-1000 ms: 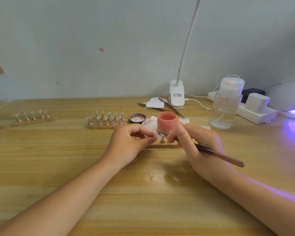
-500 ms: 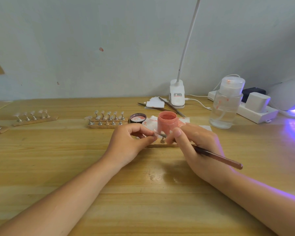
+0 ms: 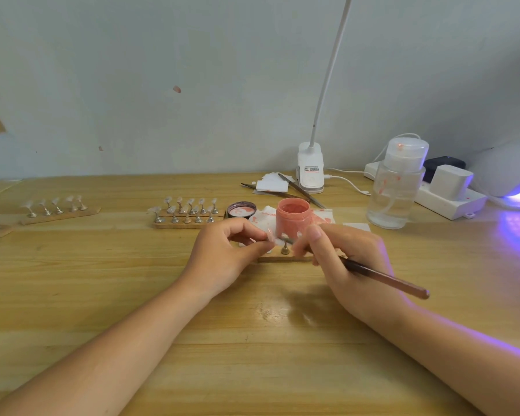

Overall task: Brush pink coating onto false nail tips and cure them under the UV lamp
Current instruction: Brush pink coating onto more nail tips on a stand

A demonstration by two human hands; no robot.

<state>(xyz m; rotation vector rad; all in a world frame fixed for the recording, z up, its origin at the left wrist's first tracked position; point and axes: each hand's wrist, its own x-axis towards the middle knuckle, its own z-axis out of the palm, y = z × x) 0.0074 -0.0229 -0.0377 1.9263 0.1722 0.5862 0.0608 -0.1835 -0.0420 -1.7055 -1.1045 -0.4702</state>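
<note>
1. Left hand (image 3: 225,256) at table centre, thumb and forefinger pinched on a clear nail tip (image 3: 271,238) or its stand; which one, can't tell. The tip sits at the hand's 3 o'clock edge.
2. Right hand (image 3: 342,259) grips a brown-handled brush (image 3: 385,279) pen-style. The handle runs out to 4 o'clock; the bristle end points to 9 o'clock toward the tip and is mostly hidden by fingers.
3. The two hands' fingertips are nearly touching. Between them a small brass stand (image 3: 285,250) sits on a wooden strip (image 3: 282,259).
4. Open pink jar (image 3: 292,217) at 12 o'clock, just behind the fingertips, on a stained white wipe (image 3: 263,219). Its lid (image 3: 241,209) lies face up just beside it at 9 o'clock.
5. A holder strip with about ten clear tips (image 3: 186,216) lies at 10 o'clock from the left hand. Another strip with five tips (image 3: 59,211) is well apart at 9 o'clock.
6. UV lamp (image 3: 511,172) at far 2 o'clock, lit and casting violet glow on the table (image 3: 102,280). No tips visible inside from here.
7. Clear pump bottle (image 3: 398,187) at 1 o'clock, power strip (image 3: 445,199) behind it, clip lamp (image 3: 311,169) at 12 o'clock.
</note>
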